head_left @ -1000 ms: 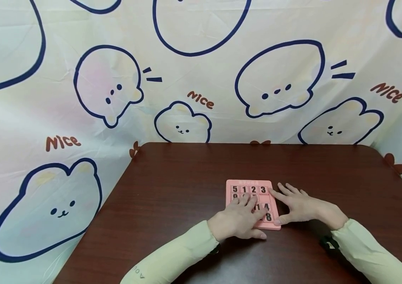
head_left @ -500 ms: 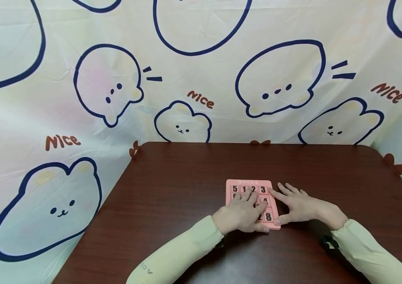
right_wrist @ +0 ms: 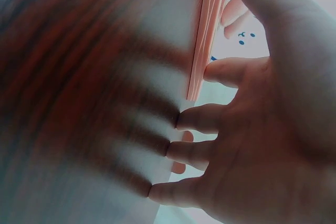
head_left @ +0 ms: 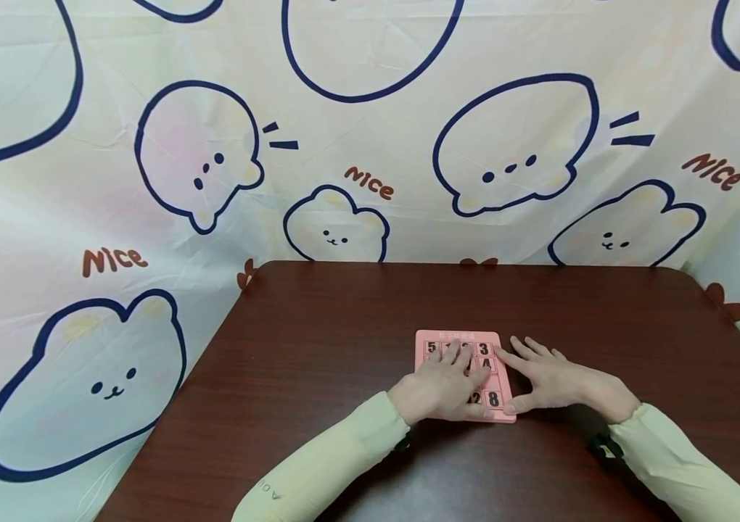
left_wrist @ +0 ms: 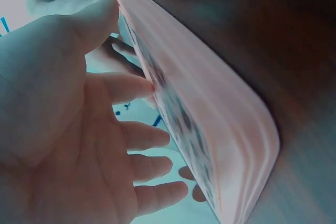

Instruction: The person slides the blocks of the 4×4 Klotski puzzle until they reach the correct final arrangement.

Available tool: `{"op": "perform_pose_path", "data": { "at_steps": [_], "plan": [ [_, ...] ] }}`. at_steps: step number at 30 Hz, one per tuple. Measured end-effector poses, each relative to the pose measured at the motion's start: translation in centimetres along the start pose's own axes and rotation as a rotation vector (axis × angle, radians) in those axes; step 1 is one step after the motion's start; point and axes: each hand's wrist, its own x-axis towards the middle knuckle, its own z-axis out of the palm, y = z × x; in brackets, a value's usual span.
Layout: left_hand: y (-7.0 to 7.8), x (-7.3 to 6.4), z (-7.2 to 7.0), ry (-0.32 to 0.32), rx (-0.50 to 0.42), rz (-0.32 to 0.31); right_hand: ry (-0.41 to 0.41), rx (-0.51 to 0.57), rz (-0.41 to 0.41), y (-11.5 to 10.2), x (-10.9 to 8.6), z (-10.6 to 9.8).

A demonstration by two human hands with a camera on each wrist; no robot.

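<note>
A pink sliding number puzzle [head_left: 506, 395] lies flat on the table, its tiles printed with black digits. My left hand [head_left: 438, 388] spreads over its face and hides many tiles. In the left wrist view, the left index fingertip [left_wrist: 147, 87] touches the tile face, while the thumb [left_wrist: 100, 24] rests at the near edge. The 4 tile [head_left: 486, 364] is just above the index finger in the head view, with a bare slot between it and the 8 tile [head_left: 493, 399]. My right hand [head_left: 556, 380] rests at the right edge, index and thumb against the frame, other fingertips on the table.
The dark brown wooden table [head_left: 318, 319] extends around the puzzle. Behind it hangs a pale cloth [head_left: 409, 145] with blue bear outlines and red lettering. Each wrist has a dark band below its light green sleeve [head_left: 337, 457].
My left hand has moved slightly away from me, and the 4 tile has slid from the third row up into the second. The right hand and the puzzle frame have stayed in place.
</note>
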Motion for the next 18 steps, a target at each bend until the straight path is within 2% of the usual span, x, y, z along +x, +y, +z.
{"op": "perform_pose_path", "data": {
  "at_steps": [6,11,18],
  "plan": [
    [0.7,-1.8,0.2,0.016,0.01,0.041,0.01,-0.006,-0.003,-0.1,-0.1,0.2],
    [1.4,-3.3,0.4,-0.007,0.004,0.049,0.012,-0.008,0.001,-0.1,-0.1,0.2],
    [1.8,-3.9,0.6,-0.014,0.009,0.055,0.005,-0.004,0.012,-0.1,0.0,0.2]
  ]
}}
